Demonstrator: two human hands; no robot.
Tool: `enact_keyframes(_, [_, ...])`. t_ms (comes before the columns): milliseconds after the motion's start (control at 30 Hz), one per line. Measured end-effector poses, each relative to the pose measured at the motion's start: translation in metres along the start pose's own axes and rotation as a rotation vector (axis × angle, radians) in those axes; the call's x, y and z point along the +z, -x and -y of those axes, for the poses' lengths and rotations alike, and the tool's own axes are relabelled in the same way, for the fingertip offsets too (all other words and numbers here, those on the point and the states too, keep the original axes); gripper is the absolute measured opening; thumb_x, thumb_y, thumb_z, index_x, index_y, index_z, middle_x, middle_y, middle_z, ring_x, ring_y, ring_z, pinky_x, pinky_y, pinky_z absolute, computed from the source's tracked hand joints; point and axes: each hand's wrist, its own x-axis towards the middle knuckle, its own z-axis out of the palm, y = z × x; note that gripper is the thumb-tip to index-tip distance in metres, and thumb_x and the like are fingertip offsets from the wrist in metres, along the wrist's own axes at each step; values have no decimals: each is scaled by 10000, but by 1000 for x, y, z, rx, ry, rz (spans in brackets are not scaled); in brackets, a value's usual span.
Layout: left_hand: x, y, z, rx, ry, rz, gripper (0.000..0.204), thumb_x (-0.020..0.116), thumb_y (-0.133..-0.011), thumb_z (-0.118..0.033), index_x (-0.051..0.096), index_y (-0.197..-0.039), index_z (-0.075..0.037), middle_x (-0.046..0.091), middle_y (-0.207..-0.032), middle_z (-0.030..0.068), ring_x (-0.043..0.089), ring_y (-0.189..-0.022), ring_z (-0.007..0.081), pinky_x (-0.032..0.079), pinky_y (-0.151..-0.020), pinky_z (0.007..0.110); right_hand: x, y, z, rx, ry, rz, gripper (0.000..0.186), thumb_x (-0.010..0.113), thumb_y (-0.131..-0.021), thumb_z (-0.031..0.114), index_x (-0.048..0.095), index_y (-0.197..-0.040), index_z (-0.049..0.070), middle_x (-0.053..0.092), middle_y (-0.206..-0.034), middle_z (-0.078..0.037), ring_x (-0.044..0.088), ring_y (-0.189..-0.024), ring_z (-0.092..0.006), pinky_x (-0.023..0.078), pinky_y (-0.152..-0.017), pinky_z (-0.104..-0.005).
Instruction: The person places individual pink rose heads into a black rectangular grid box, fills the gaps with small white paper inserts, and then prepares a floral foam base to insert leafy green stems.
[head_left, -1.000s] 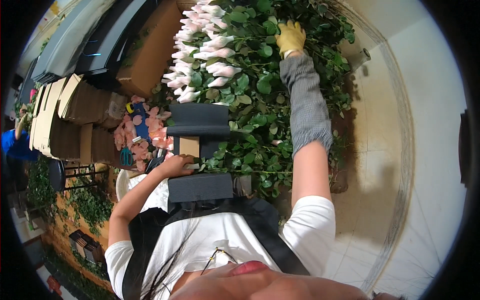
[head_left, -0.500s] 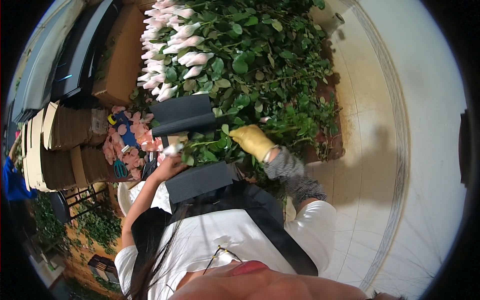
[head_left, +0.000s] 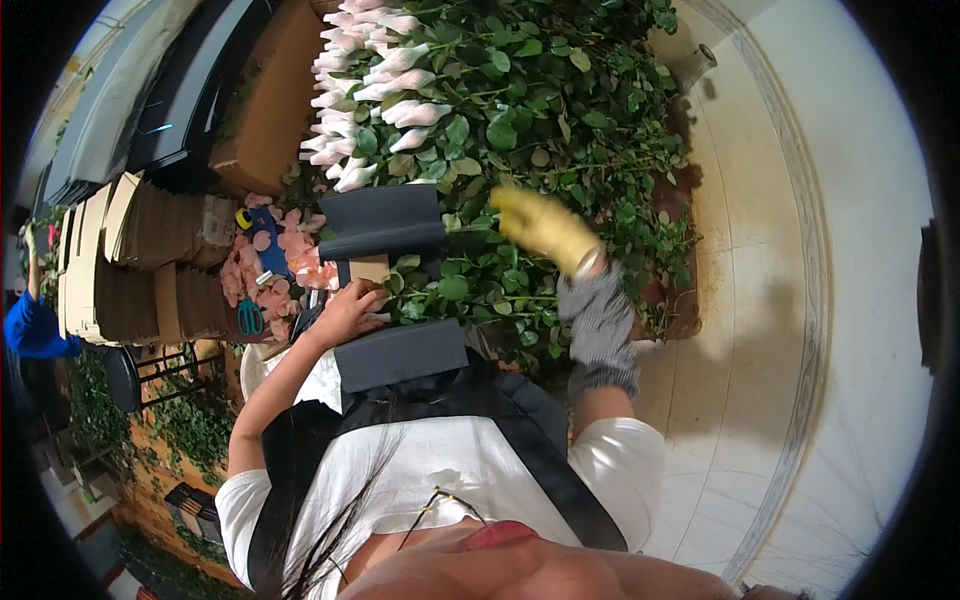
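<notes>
My bare left hand (head_left: 350, 312) rests at the head end of some leafy roses, its fingers curled on a pale rose head (head_left: 376, 320) that is mostly covered by the hand. These rose stems (head_left: 500, 290) lie across black corrugated paper (head_left: 385, 218), whose near flap (head_left: 400, 357) rises close to my body. A tan cardboard piece (head_left: 370, 268) shows between the paper and the leaves. To the right, above the stems, my right hand (head_left: 545, 230) wears a yellow glove; motion smears its fingers, and nothing shows in them.
Netted pale rose heads (head_left: 400, 85) with long stems are piled at the far side. On the left lie pink petals (head_left: 300, 245), teal scissors (head_left: 250, 318) and stacked cardboard sleeves (head_left: 160, 230). A blue sleeve of another person (head_left: 40, 325) shows at far left.
My right hand has left the stems, moving up and right. My left hand has shifted slightly up and right; the pale rose head beside it has come down to lie by the paper.
</notes>
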Motion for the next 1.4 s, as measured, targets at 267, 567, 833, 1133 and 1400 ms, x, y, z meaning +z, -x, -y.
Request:
enact_keyframes(267, [18,-6,14,-14,147,-108,276,651,-896,-120,621,-1169,-87,560,-1157,138,543,-1133,359,455,-961,413,-174,-221,-5,-36,859,-794,347,648,-912,171,661,-1257,202,627,-1257,-74,475,-1298,-290,382,-1106,-497])
enact_keyframes(567, [22,14,14,-133,202,-73,328,654,-858,-75,601,-1182,-65,599,-1121,153,559,-1121,354,468,-957,412,-95,-125,126,-482,785,-562,115,586,-912,105,694,-896,144,669,-770,-42,642,-691,-219,544,-660,-363])
enact_keyframes(833, [29,10,27,-178,120,-40,278,699,-838,-136,633,-1084,-24,609,-1168,161,579,-1047,357,467,-912,440,132,8,10,-39,690,31,192,623,-841,67,742,-971,142,724,-844,-69,706,-834,-266,556,-720,-394])
enact_keyframes(1133, [6,-14,9,-28,-260,-121,330,788,-753,-227,671,-1024,-80,493,-1255,184,486,-1140,392,435,-965,488,155,22,-47,85,6,266,472,625,-918,259,582,-1336,44,605,-1352,-167,584,-1221,-335,483,-1013,-406])
enact_keyframes(1400, [26,-2,26,-72,-67,-156,412,805,-752,-187,607,-1075,-23,496,-1298,202,486,-1159,422,441,-972,486,-72,-85,-4,-319,116,-816,246,652,-914,128,681,-1158,119,653,-1240,-80,622,-1130,-232,509,-941,-365])
